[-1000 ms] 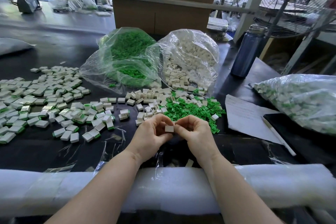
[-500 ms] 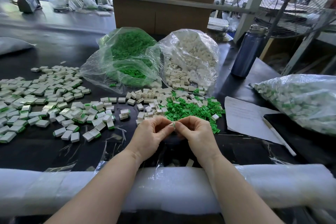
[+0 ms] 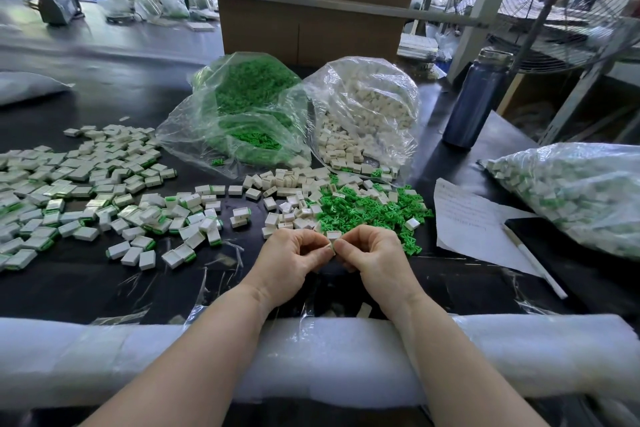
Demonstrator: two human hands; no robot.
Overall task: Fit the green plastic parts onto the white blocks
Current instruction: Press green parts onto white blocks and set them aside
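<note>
1. Head view: left hand (image 3: 294,253) and right hand (image 3: 372,253) pinch one white block (image 3: 334,236) between them, near the table's front edge; any green part there is hidden.
2. Judged step: seating. Loose green parts (image 3: 363,211) lie just beyond.
3. Next: firm press, then release onto the finished pile (image 3: 86,191), left.

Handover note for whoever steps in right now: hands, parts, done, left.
Left hand and right hand both pinch one white block between them, above the table's near edge.
Loose green parts lie in a pile just behind the hands, loose white blocks beside it; the supply bags, green and white, sit further back.
Done: assembled blocks spread at left, more in the bag at right.
Left: seat this one, then work through the loose piles.
</note>
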